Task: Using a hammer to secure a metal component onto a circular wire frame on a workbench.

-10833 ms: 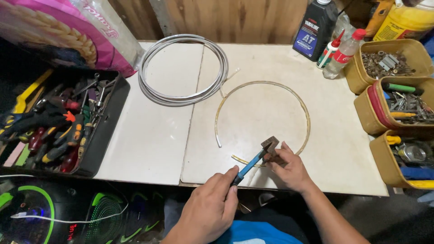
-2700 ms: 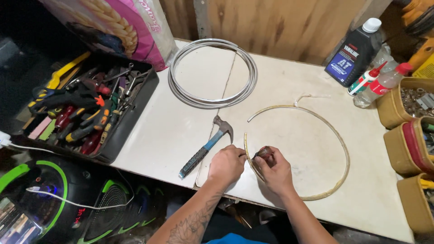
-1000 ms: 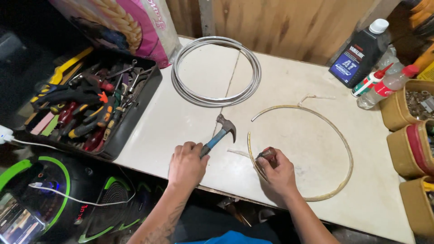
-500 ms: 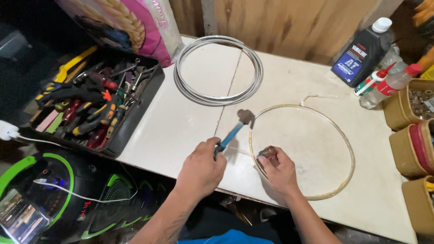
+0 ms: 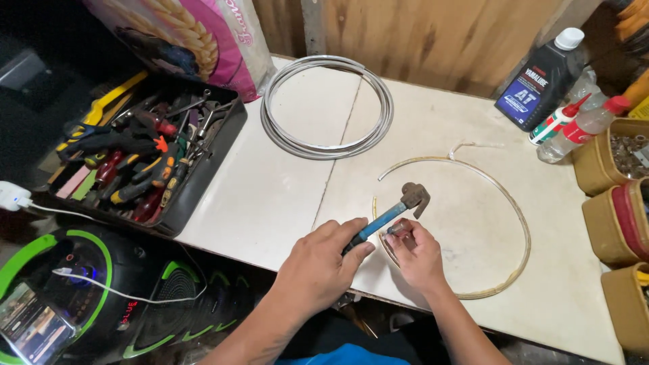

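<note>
Gripping the blue handle of a hammer, the left hand has its grip clamped tight, the rusty head raised just above the right hand. That hand's grip pinches one end of a tan wire hoop against the white tabletop. Farther back lies a grey cable coil, with a tool tray off to the left.

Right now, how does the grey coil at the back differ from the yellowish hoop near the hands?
The grey coil is several turns bundled into a thick ring; the yellowish hoop is a single thin strand. The grey coil looks closed all round, while the yellowish hoop is open, with loose ends. No hand touches the grey coil; the right hand pinches the hoop, under the hammer in the left hand. Both lie flat on the white table.
</note>
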